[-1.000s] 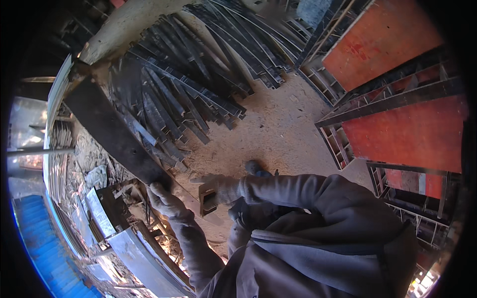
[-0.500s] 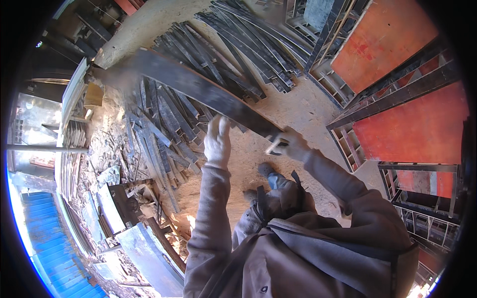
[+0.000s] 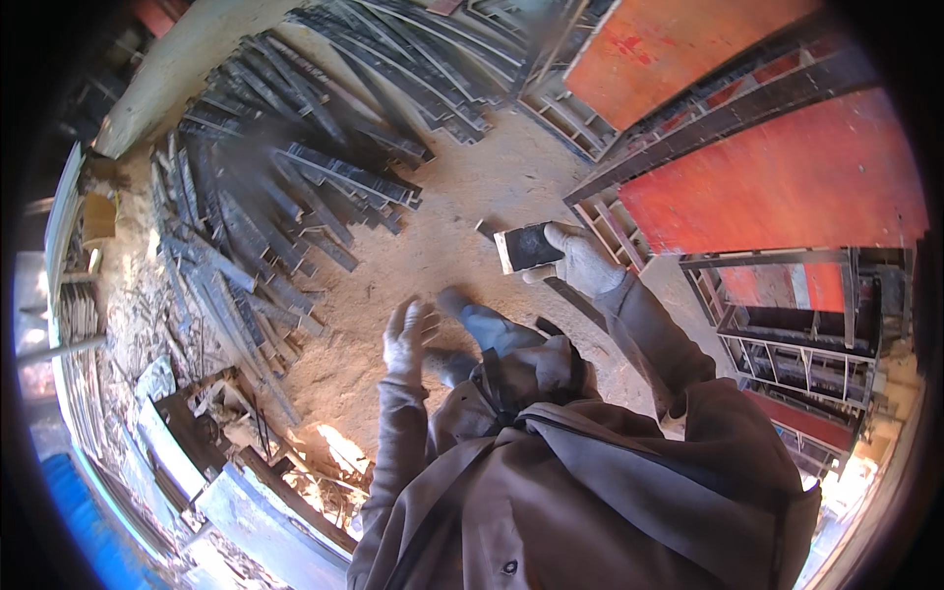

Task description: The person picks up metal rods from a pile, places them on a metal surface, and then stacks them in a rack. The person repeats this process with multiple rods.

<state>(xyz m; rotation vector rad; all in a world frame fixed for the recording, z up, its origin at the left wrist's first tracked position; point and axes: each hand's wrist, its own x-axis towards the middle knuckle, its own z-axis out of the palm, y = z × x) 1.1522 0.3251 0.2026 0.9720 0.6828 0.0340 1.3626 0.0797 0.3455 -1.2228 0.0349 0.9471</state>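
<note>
My right hand (image 3: 587,264), in a pale glove, grips a small wood block (image 3: 529,248) with a black face and a light raw edge. The thumb lies over the black face. My left hand (image 3: 408,337), also gloved, hangs open in front of my body with its fingers apart and nothing in it. Below the right hand a narrow dark board (image 3: 575,303) slants past, partly hidden by hand and block. Ahead and to the left, many long black planks (image 3: 265,187) lie fanned in a loose heap on the dusty floor.
A second heap of black planks (image 3: 413,74) lies farther back. Orange-red panels (image 3: 777,177) in dark frames stand stacked along the right. Wood scraps and pale sheets (image 3: 261,511) crowd the lower left. My legs (image 3: 497,329) are just beyond my jacket.
The long dark plank has left both hands. My left hand has drawn back and opened. My right hand keeps the small block, and the whole view has turned somewhat to the right.
</note>
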